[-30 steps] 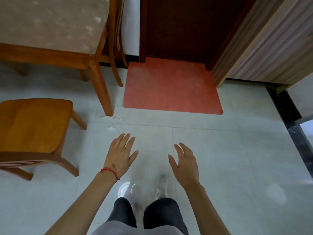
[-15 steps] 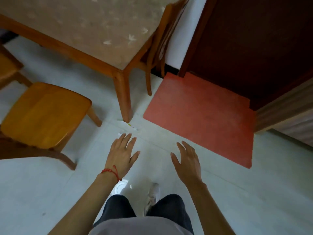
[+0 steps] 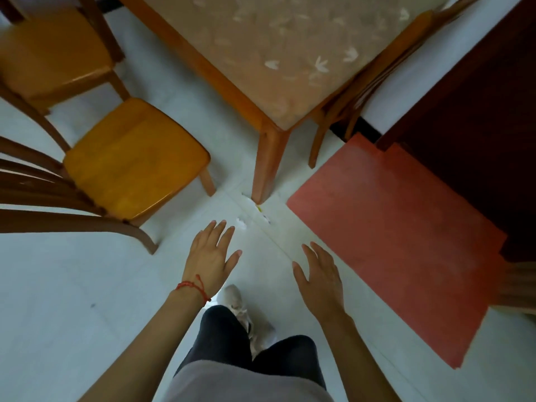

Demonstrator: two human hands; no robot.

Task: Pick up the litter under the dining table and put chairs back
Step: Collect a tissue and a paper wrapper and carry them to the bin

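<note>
A small crumpled white scrap of litter (image 3: 241, 224) lies on the pale floor tiles just beyond my left fingertips. More thin white and yellow bits (image 3: 259, 208) lie at the foot of the dining table's leg (image 3: 268, 166). The table (image 3: 261, 42) has a patterned beige top with a wooden frame. A wooden chair (image 3: 133, 166) stands pulled out to the left of that leg. My left hand (image 3: 211, 258), with a red string at the wrist, and my right hand (image 3: 320, 275) hover over the floor, fingers straight, holding nothing.
A second wooden chair (image 3: 55, 50) stands at the upper left, a third (image 3: 374, 79) is tucked against the table's right side near the wall. A red doormat (image 3: 397, 236) lies on the right before a dark wooden door (image 3: 475, 105). My legs and a shoe (image 3: 240, 309) are below.
The view has swung left and closer to the table corner; the pulled-out chair and a second one now fill the left side. Both hands stay spread and empty, nearer the litter.
</note>
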